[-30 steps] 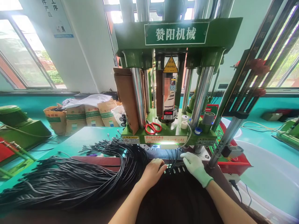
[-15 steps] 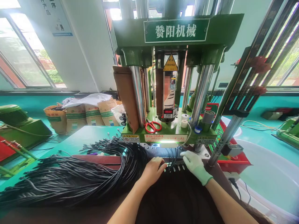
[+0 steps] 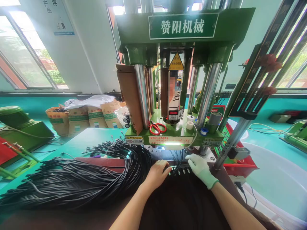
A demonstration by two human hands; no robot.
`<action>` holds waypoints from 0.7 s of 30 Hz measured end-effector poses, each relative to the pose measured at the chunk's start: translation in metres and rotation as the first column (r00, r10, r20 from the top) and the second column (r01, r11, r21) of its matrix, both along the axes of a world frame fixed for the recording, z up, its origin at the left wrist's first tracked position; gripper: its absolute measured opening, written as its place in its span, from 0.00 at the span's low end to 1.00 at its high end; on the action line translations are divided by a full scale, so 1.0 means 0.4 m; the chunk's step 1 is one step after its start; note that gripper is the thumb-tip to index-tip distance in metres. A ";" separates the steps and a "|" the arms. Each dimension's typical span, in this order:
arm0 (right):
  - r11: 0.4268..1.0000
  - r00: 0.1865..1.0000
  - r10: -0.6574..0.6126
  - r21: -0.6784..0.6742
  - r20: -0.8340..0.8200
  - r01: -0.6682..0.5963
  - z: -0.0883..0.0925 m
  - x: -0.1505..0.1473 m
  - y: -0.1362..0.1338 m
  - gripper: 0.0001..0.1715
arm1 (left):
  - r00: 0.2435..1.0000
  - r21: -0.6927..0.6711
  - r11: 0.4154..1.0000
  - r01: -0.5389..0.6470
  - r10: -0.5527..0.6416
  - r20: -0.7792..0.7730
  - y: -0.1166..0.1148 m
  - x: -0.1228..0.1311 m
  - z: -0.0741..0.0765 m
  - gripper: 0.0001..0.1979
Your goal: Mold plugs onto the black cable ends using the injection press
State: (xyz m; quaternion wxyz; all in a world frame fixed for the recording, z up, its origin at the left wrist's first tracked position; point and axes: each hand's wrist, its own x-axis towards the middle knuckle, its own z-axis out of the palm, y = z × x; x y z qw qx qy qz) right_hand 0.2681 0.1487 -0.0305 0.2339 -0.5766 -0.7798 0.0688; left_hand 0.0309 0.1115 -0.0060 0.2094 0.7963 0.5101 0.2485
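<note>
Several thin black cables [image 3: 177,157] hang over the front of the metal mold plate [image 3: 159,155], below the lamp of a green press. Just left of them rests my bare left hand [image 3: 156,175], fingers bent and thumb apart, near the plate's front edge. On the right, my right hand [image 3: 200,169] wears a pale glove; its index finger stretches toward the cables and seems to touch the plate. Nothing shows in either hand. A row of small metal connector ends [image 3: 184,171] lies between the hands along the plate's front.
A large heap of black cables [image 3: 79,182] covers the bench to the left. Red-handled scissors [image 3: 157,128] lie on the green press [image 3: 177,131], beside white and blue tape rolls [image 3: 203,131]. A slanted metal post [image 3: 225,148] and a red tray [image 3: 242,166] stand at right.
The camera has tilted slightly, so the press top sits a little higher in view. Both hands stay in almost the same place beside the cables.
</note>
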 end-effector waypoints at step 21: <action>0.976 0.976 -0.155 0.130 -0.156 0.175 0.052 -0.026 0.039 0.18 | 1.000 0.033 0.999 0.002 -0.002 0.011 0.002 -0.001 -0.015 0.12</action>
